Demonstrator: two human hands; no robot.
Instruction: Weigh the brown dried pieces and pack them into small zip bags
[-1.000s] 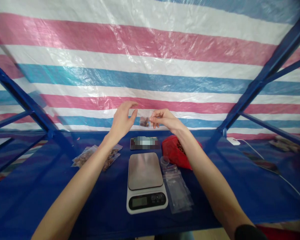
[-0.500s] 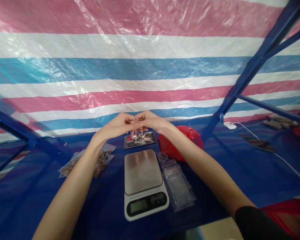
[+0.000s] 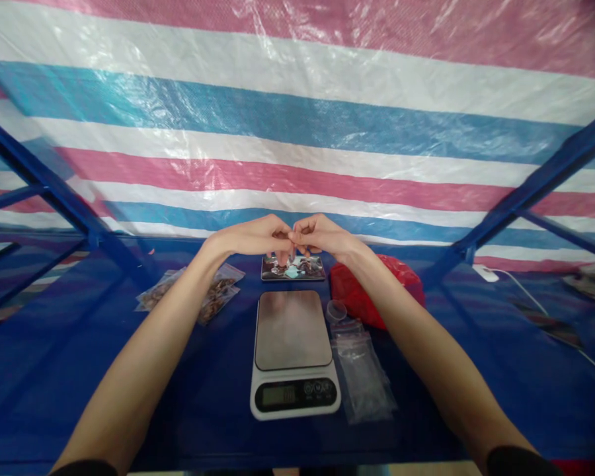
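My left hand (image 3: 260, 236) and my right hand (image 3: 327, 238) meet fingertip to fingertip at the far side of the table. Both are closed in a pinch, and whatever lies between the fingers is too small or hidden to name. Just under and behind the fingers lies a phone (image 3: 307, 270) showing a coloured picture, partly covered by them. Nearer to me sits a white kitchen scale (image 3: 292, 330) with a bare steel plate and a dark display panel.
Clear zip bags of brown pieces (image 3: 218, 297) lie at left, partly behind my forearm. Right of the scale are a small clear cup (image 3: 336, 311), flat clear zip bags (image 3: 364, 380) and a red plastic bag (image 3: 396, 281). Blue metal braces (image 3: 508, 201) flank the striped sheet (image 3: 277, 145).
The view has shifted and tilted, so the scale and bags appear a little farther right. My hands stay joined at the fingertips, with small finger movements. The phone's picture differs.
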